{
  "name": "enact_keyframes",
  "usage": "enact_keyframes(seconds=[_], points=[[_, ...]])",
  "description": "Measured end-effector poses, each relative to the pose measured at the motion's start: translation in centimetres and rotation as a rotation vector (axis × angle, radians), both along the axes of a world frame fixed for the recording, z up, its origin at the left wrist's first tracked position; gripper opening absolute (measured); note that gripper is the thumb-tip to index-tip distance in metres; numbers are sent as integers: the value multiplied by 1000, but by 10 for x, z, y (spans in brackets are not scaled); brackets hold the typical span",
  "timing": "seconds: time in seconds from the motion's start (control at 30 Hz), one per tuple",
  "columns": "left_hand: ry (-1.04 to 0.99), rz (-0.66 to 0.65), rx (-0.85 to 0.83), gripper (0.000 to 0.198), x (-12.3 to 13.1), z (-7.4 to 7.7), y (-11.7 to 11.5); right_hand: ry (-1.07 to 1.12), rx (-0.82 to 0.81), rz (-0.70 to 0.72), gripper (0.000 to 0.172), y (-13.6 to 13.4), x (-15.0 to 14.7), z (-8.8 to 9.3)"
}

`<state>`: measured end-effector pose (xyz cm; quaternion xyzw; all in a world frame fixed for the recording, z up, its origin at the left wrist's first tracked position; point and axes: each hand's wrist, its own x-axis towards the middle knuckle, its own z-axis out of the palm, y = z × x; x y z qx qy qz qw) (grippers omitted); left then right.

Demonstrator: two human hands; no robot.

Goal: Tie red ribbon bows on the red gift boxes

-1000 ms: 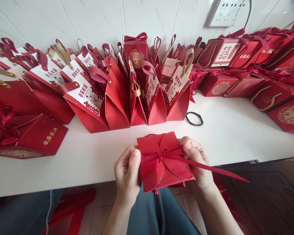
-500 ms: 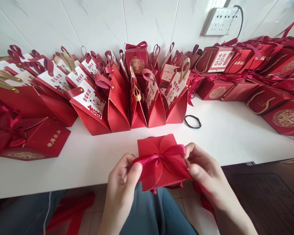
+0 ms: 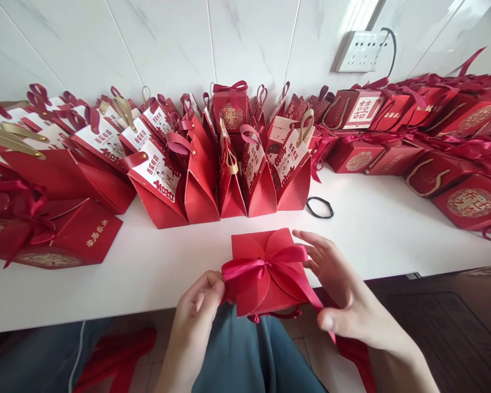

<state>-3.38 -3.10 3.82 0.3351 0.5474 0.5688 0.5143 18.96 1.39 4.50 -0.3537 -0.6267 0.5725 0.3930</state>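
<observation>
The left hand [image 3: 198,311], grip narrow, pinches the ribbon bow [image 3: 244,268] of the red gift box [image 3: 249,244], the right hand [image 3: 349,297], grip wide, spread beside it

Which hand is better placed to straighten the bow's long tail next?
Probably the right hand: open beside the ribbon tail, while the left hand pinches the left side of the bow.

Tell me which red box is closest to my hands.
The square-topped box with curved flaps and a ribbon bow. It alone is between your left hand and right hand; the other boxes stand farther away.
</observation>
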Motion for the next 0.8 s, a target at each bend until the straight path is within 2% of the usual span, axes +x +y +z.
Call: enact_keyframes(seconds=[0.07,0.1,0.17,0.23,0.3,0.4,0.5,0.57,0.67,0.73,0.8], points=[[-146,6,-9,30,1,9,0,-98,98,2,108,2,-6,-3],[-188,26,3,27,3,14,-1,-140,139,8,112,3,-9,-4],[-138,96,57,26,9,23,-6,-197,206,4,109,4,-15,-7],[69,150,150,30,17,27,-13,-228,251,-33,106,3,-20,-10],[368,152,330,34,27,26,-19,-253,281,-77,105,0,-22,-14],[804,74,654,37,38,21,-24,-264,355,-150,101,-3,-23,-21],[1014,-18,818,28,45,17,-25,-234,434,-229,94,-6,-22,-26],[1035,-49,851,23,48,16,-26,-214,451,-265,90,-8,-20,-28],[964,-38,870,20,47,13,-28,-201,445,-297,93,-11,-16,-30],[869,60,831,21,39,9,-25,-203,414,-372,100,-13,-12,-30],[779,166,715,22,27,3,-16,-172,312,-504,107,-14,-4,-27]])
